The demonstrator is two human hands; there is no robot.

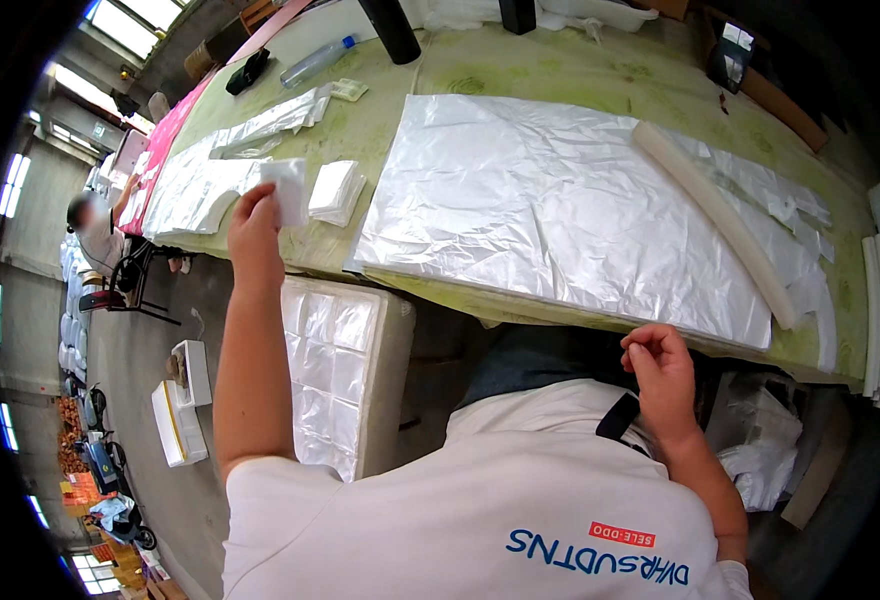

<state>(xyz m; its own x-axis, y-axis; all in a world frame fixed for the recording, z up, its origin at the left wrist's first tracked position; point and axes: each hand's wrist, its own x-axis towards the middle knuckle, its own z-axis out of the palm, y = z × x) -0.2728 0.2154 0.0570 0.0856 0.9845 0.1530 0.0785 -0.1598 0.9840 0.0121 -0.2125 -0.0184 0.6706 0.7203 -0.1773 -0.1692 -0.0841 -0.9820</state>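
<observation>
My left hand (253, 212) reaches over the near left part of the table, its fingers closed on a small square white plastic packet (289, 188). Just right of it lies a small stack of similar white packets (336, 193). Rows of white plastic pieces (186, 195) spread out to its left. My right hand (663, 372) is by the table's front edge, close to my body, with its fingers curled in and nothing visible in them. Before it lies a wide sheet of clear-white plastic film (530, 200), wrinkled and layered.
A long pale tube (710, 220) rests across the film's right side. A clear bottle (318, 62) and a black cylinder (390, 30) are at the back. Below the table stands a box of packed white packets (335, 350). Another person (100, 235) sits at the far left.
</observation>
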